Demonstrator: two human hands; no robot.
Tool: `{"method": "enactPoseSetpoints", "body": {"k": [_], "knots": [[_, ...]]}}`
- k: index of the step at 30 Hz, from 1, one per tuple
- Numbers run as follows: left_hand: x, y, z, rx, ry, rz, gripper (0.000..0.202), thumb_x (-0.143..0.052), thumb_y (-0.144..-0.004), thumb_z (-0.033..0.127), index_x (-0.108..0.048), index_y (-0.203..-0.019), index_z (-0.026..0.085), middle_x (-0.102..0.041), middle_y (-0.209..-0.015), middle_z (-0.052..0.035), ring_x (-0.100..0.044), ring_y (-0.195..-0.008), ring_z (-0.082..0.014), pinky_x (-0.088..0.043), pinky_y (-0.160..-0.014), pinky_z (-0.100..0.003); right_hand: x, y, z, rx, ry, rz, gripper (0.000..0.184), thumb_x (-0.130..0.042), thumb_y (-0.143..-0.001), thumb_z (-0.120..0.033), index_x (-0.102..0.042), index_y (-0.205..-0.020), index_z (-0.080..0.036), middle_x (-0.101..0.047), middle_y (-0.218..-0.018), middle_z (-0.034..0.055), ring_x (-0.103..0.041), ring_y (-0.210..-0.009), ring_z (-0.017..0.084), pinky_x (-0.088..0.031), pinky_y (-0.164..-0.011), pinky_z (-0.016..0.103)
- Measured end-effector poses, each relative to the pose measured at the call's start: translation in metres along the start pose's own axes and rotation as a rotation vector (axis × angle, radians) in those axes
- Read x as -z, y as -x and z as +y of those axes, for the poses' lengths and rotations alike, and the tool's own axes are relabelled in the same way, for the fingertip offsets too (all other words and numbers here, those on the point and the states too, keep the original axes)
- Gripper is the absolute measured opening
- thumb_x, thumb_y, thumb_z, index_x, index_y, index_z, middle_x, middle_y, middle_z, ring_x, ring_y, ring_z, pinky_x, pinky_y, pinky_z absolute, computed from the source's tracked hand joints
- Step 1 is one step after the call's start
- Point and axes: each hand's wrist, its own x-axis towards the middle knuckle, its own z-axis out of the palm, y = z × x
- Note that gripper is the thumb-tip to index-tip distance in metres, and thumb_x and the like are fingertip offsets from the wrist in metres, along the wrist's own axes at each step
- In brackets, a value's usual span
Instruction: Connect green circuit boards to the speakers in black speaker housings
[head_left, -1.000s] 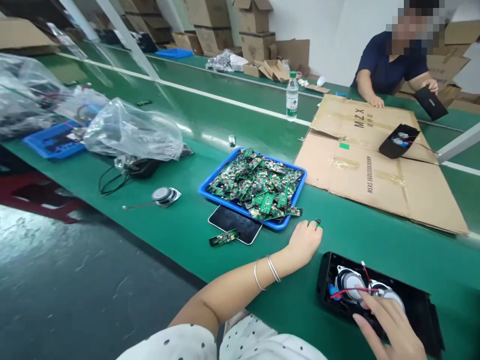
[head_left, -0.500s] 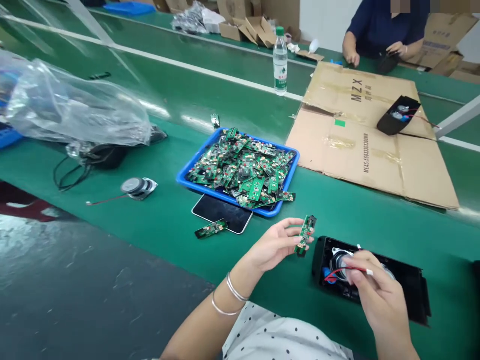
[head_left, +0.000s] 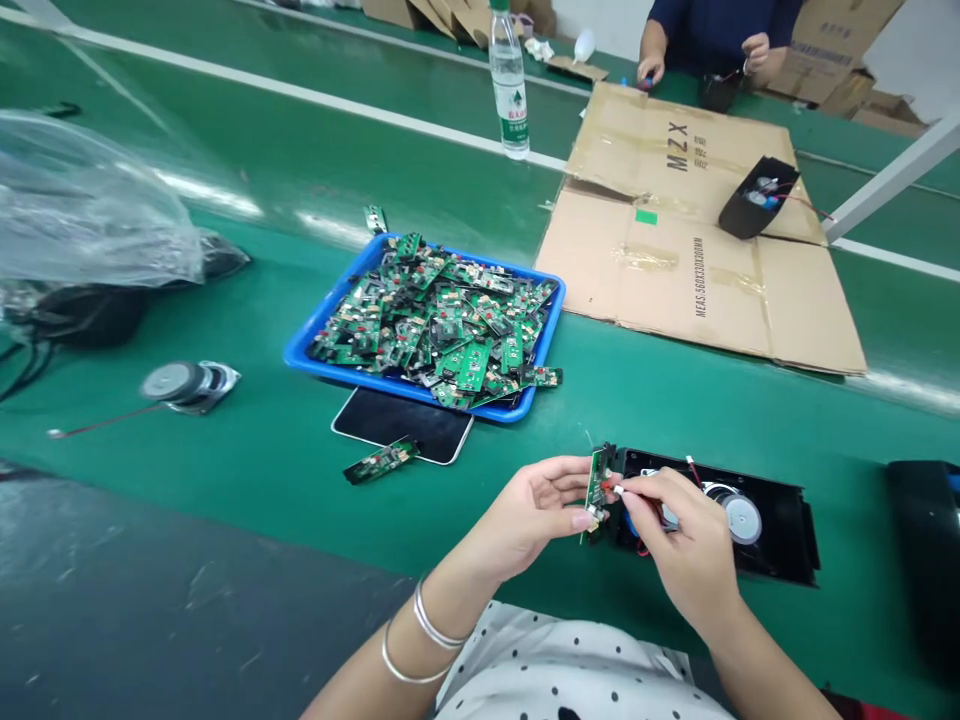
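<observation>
Between the thumb and fingers of my left hand (head_left: 544,510) is a small green circuit board (head_left: 596,485), held upright on edge. My right hand (head_left: 686,540) pinches a small white wire connector (head_left: 618,491) against the board, by a red part on it. Whether the plug is seated I cannot tell. Just behind and under my right hand lies an open black speaker housing (head_left: 784,530), with a round silver speaker (head_left: 742,517) inside. Another speaker in it is partly covered by my fingers.
A blue tray (head_left: 551,310) heaped with circuit boards rests partly over a phone (head_left: 352,415); a loose board (head_left: 381,462) touches the phone. A loose speaker (head_left: 187,385) lies left. Flattened cardboard (head_left: 675,280) bears another housing (head_left: 757,198). A bottle (head_left: 510,95) stands behind; a co-worker's hands (head_left: 651,68) are beyond.
My right hand has moved left from over the housing, bringing the wire's connector to the circuit board. My left hand has turned the board more on edge. The view has shifted right.
</observation>
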Motion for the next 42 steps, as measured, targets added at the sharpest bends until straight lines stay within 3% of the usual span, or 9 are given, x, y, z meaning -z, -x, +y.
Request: {"method": "enactPoseSetpoints", "body": {"k": [5,11,15,19,23,36,42], "knots": [[-0.002,0.003,0.001,0.017,-0.103,-0.005,0.044,-0.085,-0.059,0.018,-0.072,-0.101,0.016,-0.074,-0.098,-0.0097,-0.066,-0.092,-0.0205,-0.051,-0.078,-0.029,-0.002,0.003,0.005,0.343,0.162,0.086,0.021,-0.055,-0.085,-0.001,-0.063,-0.101,-0.013,-0.061,-0.070,0.0040,-0.050,-0.063,0.014,-0.043,-0.057,0.028],[-0.004,0.003,0.004,0.094,-0.128,0.024,0.044,-0.085,-0.056,0.015,-0.074,-0.098,0.015,-0.075,-0.089,-0.0088,-0.064,-0.082,-0.0172,-0.051,-0.070,-0.026,0.009,0.004,0.009,0.514,0.296,-0.058,0.025,-0.048,-0.089,-0.004,-0.060,-0.111,-0.007,-0.059,-0.071,0.0067,-0.046,-0.063,0.016,-0.039,-0.055,0.032],[-0.009,0.002,0.007,0.105,-0.118,0.028,0.041,-0.084,-0.053,0.007,-0.074,-0.093,0.015,-0.074,-0.082,-0.0059,-0.062,-0.070,-0.0133,-0.051,-0.062,-0.024,0.009,0.000,0.011,0.509,0.251,-0.034,0.023,-0.048,-0.089,-0.004,-0.061,-0.108,-0.008,-0.059,-0.069,0.0058,-0.048,-0.062,0.016,-0.039,-0.054,0.031],[-0.013,-0.001,0.009,0.085,-0.151,0.024,0.036,-0.084,-0.050,0.004,-0.075,-0.083,0.015,-0.071,-0.082,-0.0043,-0.063,-0.075,-0.0152,-0.052,-0.061,-0.025,0.005,0.001,0.017,0.493,0.163,0.016,0.024,-0.052,-0.084,0.003,-0.062,-0.101,-0.009,-0.059,-0.069,0.0057,-0.048,-0.061,0.015,-0.039,-0.052,0.030],[-0.018,-0.003,0.010,0.058,-0.188,0.006,0.035,-0.084,-0.050,0.004,-0.074,-0.081,0.015,-0.067,-0.083,-0.0027,-0.062,-0.078,-0.0162,-0.052,-0.063,-0.027,0.007,0.007,0.018,0.479,0.192,0.045,0.030,-0.053,-0.081,0.005,-0.060,-0.106,-0.010,-0.058,-0.069,0.0057,-0.047,-0.062,0.016,-0.038,-0.053,0.030],[-0.017,-0.002,0.010,0.041,-0.273,-0.058,0.029,-0.081,-0.054,0.003,-0.076,-0.080,0.017,-0.062,-0.084,-0.0008,-0.058,-0.073,-0.0116,-0.053,-0.068,-0.026,0.017,0.012,0.012,0.521,0.286,-0.036,0.028,-0.048,-0.086,0.000,-0.057,-0.113,-0.004,-0.060,-0.069,0.0091,-0.045,-0.062,0.018,-0.036,-0.052,0.033],[-0.011,0.002,0.011,0.088,-0.238,-0.134,0.031,-0.083,-0.056,0.009,-0.077,-0.085,0.017,-0.064,-0.090,-0.0047,-0.062,-0.073,-0.0142,-0.055,-0.065,-0.026,0.022,0.010,0.005,0.451,0.126,-0.067,0.026,-0.051,-0.085,0.001,-0.060,-0.107,-0.009,-0.061,-0.071,0.0071,-0.048,-0.062,0.016,-0.038,-0.053,0.032]]}}
